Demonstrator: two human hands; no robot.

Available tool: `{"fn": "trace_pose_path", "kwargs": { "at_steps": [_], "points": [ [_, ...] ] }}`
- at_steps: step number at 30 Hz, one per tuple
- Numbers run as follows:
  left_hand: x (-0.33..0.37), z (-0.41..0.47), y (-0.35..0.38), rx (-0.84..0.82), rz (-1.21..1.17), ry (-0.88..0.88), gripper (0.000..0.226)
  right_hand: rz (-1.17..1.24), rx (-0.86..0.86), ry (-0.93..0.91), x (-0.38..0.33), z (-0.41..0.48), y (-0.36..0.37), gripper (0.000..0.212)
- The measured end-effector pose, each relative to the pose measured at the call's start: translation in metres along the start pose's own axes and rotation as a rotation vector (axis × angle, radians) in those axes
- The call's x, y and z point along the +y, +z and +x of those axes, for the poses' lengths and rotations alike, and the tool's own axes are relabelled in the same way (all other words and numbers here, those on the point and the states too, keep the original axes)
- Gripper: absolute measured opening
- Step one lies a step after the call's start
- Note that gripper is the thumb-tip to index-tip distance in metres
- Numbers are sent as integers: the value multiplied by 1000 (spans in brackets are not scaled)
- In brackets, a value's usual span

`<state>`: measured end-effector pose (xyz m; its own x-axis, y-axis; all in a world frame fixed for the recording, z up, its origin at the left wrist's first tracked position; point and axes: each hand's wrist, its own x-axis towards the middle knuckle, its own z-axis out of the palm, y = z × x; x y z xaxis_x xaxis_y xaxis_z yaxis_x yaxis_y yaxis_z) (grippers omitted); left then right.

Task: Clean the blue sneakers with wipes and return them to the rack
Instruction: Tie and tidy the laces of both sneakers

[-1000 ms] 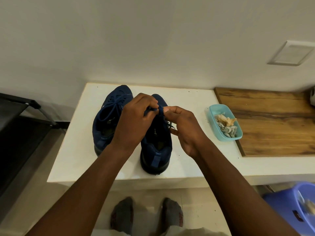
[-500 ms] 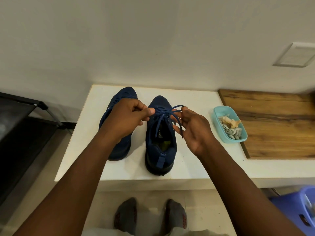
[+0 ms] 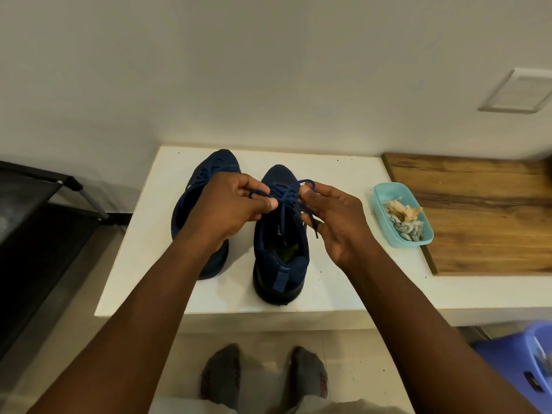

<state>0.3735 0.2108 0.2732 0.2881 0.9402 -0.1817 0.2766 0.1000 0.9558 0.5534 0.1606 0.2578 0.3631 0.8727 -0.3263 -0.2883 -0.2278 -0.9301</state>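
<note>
2 pinching grips over the nearer sneaker [image 3: 280, 264]: left hand [image 3: 230, 204] and right hand [image 3: 334, 222] on its lace [image 3: 286, 199]

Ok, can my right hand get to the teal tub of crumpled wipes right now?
Probably yes. The teal tub sits on the white table just beside the right hand, with bare tabletop between them. But that hand is pinching the sneaker's lace, so it must let go first.

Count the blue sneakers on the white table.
2. The left sneaker stands partly behind the left hand; the right sneaker stands beside it, laces pinched by the left hand and right hand.
</note>
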Motion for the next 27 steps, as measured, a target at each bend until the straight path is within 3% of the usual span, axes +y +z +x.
{"fn": "trace_pose_path", "kwargs": {
  "at_steps": [6,12,19,22,27],
  "points": [
    [4,-1,-9,8,356,21,13,43,66,-26,4,4,-1,19],
    [6,-3,-12,16,476,23,8,67,112,-13,8,10,-3,20],
    [5,0,-14,-47,370,-4,15,27,81,21,7,12,-4,13],
    [2,1,-9,-73,337,0,27,-58,-14,90,7,11,-1,27],
    [-1,2,0,-20,362,58,8,-124,-38,85,6,9,2,27]
  ]
}}
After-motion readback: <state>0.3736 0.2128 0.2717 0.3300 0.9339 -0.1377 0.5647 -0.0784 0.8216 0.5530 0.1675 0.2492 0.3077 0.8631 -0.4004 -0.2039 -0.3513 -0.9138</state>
